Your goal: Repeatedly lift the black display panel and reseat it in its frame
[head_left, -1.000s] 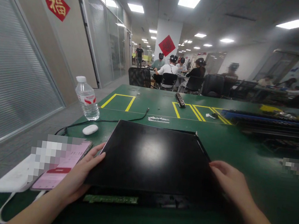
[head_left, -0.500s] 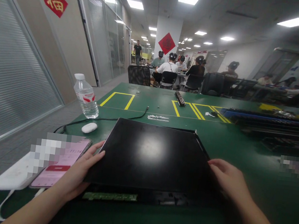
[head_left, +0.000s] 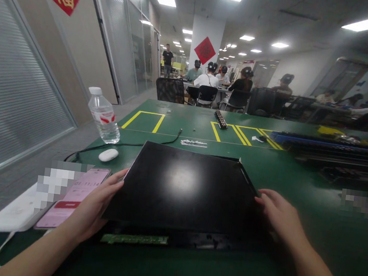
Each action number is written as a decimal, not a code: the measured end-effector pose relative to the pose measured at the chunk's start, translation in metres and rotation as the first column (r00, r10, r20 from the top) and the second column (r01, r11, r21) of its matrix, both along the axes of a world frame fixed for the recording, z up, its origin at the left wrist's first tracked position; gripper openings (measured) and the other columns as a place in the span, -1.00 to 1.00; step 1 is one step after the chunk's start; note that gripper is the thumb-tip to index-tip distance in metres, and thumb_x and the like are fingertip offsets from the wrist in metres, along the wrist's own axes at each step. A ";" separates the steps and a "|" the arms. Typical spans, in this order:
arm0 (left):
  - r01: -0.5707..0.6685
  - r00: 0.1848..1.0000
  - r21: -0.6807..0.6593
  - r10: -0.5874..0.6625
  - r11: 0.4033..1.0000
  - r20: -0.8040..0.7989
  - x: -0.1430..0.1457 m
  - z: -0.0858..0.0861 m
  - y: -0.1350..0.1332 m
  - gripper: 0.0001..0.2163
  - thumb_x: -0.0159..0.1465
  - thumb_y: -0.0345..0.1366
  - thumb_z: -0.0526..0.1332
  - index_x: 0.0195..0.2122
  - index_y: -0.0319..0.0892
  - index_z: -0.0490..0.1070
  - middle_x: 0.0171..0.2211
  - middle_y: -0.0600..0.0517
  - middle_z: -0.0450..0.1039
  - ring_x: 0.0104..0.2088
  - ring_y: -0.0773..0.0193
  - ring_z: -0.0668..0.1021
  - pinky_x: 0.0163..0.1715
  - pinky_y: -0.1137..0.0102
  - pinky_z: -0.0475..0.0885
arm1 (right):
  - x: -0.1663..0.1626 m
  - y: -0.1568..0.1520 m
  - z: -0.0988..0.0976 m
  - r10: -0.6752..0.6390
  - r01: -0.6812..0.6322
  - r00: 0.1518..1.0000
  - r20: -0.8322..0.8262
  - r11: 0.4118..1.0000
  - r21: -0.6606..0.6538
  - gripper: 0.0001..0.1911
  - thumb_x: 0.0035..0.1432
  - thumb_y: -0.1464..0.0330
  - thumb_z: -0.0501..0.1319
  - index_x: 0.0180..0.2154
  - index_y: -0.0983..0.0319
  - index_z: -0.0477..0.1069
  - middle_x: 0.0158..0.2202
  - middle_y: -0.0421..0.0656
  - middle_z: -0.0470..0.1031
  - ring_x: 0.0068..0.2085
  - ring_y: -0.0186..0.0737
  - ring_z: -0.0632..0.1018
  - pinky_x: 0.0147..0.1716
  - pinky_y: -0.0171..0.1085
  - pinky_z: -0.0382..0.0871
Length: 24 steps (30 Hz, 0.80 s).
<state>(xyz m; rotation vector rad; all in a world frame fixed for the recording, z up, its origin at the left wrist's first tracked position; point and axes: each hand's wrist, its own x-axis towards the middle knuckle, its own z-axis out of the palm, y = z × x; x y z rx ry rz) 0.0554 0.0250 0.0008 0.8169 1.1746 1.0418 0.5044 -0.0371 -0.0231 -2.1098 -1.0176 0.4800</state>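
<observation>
A flat black panel (head_left: 183,187) lies on the green table (head_left: 299,183) right in front of me, with a green circuit strip (head_left: 134,239) showing under its near edge. My left hand (head_left: 94,210) grips the panel's left edge, thumb on top and fingers curled beneath. At the right edge my right hand (head_left: 281,217) rests with its fingers curved over the side.
A phone (head_left: 72,198) with a pink screen and a white power strip (head_left: 13,215) lie left of my left hand. A white earbud case (head_left: 108,154), a black cable (head_left: 119,145) and a water bottle (head_left: 103,115) stand beyond. Dark trays (head_left: 333,149) fill the right. People sit at far tables.
Both hands keep their hold on the panel's edges. The view has drifted slightly, so everything sits a little higher and further left in the frame.
</observation>
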 end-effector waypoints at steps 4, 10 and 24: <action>-0.023 0.995 0.120 0.035 0.992 -0.093 -0.005 0.000 0.001 -0.40 -0.06 -0.03 0.58 0.06 0.01 0.66 0.34 -0.05 0.53 0.39 -0.30 0.42 0.30 0.06 0.44 | -0.004 -0.001 0.003 -0.018 0.019 0.999 -0.039 1.000 0.019 -0.47 0.10 -0.02 0.09 -0.09 0.13 0.60 -0.21 -0.05 0.74 -0.31 -0.02 0.63 -0.27 -0.11 0.44; 0.042 0.935 0.257 0.053 0.965 -0.351 -0.019 -0.015 0.005 -0.50 0.04 -0.03 0.53 0.04 0.07 0.69 0.53 0.01 0.21 0.50 -0.24 0.21 0.43 0.02 0.21 | -0.001 -0.001 -0.001 -0.012 0.013 0.999 -0.032 1.000 0.013 -0.44 0.12 -0.04 0.09 -0.07 0.15 0.60 -0.21 -0.05 0.74 -0.35 -0.05 0.61 -0.25 -0.11 0.45; 0.147 0.792 0.228 0.023 0.963 -0.610 -0.025 -0.029 0.011 -0.55 0.18 -0.04 0.37 0.08 -0.07 0.66 0.50 -0.13 0.27 0.49 -0.22 0.26 0.45 -0.09 0.11 | 0.005 0.003 -0.007 0.005 -0.005 1.000 -0.005 1.000 0.025 -0.52 -0.05 -0.02 0.24 -0.22 0.12 0.67 -0.28 -0.09 0.73 -0.28 0.01 0.64 -0.20 -0.07 0.41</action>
